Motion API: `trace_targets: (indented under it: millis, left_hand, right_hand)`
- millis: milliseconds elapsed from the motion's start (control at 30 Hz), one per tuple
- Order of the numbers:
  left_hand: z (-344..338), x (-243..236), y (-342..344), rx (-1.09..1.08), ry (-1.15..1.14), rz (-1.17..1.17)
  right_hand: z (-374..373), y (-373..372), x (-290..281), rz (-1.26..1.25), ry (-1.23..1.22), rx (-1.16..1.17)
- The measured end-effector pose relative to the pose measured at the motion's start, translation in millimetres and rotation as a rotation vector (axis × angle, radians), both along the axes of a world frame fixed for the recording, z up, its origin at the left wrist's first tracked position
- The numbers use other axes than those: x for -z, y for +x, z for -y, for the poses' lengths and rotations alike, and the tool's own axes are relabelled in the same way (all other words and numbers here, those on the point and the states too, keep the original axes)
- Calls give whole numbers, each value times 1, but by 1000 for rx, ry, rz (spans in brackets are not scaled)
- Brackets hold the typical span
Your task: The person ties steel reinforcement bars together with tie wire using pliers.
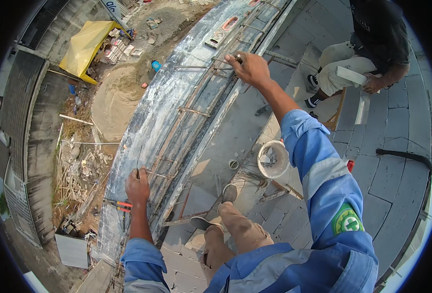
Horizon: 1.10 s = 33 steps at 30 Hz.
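A long cage of steel rebar [195,112] with cross ties runs along the top of a grey metal-faced ledge [145,122]. At its near end my left hand [138,188] is closed, its fingertips pinched at what looks like a thin wire beside a cross tie. Pliers with red-orange handles [123,205] lie on the ledge just below that hand. Farther along, my right hand [251,69] is closed over the cage at a cross tie. A small dark end shows between its fingers, but what it grips cannot be made out.
Behind the ledge stand a white bucket [273,159] with rubble in it and a small tin [233,164]. At right, another person [348,58] holds a pale block [351,76] near a grey block wall [372,171]. Left of the ledge, far below, are a sand pile [118,102] and yellow canopy [86,49].
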<state>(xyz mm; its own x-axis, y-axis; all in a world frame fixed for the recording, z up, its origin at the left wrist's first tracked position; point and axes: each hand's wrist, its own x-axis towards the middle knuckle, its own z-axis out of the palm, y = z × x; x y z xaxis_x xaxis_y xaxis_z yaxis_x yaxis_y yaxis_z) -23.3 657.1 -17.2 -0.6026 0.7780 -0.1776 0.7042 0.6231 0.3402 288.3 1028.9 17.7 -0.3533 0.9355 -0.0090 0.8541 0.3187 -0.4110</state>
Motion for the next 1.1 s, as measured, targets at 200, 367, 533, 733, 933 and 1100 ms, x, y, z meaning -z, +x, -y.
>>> trace_targets:
  millis: [200, 367, 533, 733, 933, 1100]
  left_hand:
    - [-5, -7, 6, 24, -54, -14]
    - [-3, -8, 3, 14, -30, -24]
    - [-9, -14, 9, 2, 12, -12]
    - [-8, -12, 10, 25, 79, -30]
    - [-8, -12, 9, 13, 25, -16]
    - [-6, -8, 7, 77, 104, -82]
  right_hand:
    - [-9, -6, -7, 9, -70, 75]
    - [-6, -8, -6, 21, -35, 27]
    - [-12, -3, -1, 19, -49, -10]
    - [-19, 0, -2, -3, -109, -1]
    - [-15, -1, 0, 47, -83, -11]
    - [-16, -2, -2, 18, -131, -8]
